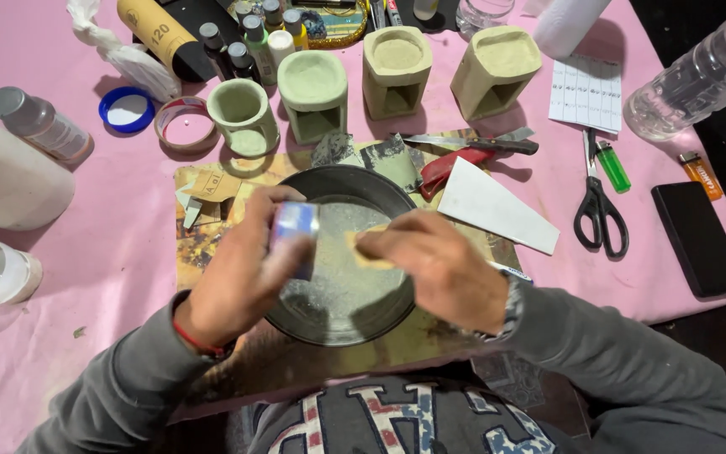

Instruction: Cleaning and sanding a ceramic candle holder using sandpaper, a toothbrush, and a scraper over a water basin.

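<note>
Grey sleeves nearest lens. Left hand [241, 273] closed round small bluish painted piece [296, 225]; right hand [439, 265] pinches tan sandpaper scrap [361, 250] against it. I keep both over dark round pan [296, 324] so dust falls inside. Green clay burners [313, 88] stand behind, out of way.

Pink tablecloth [111, 252]; dark grey pan [342, 181]; pale green clay burners [313, 88]; black scissors [598, 210]; green lighter [612, 166]; orange lighter [702, 175].

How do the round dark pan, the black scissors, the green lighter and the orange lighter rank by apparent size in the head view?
1. Round dark pan, largest.
2. Black scissors.
3. Green lighter and orange lighter: they look alike, so unranked.
</note>
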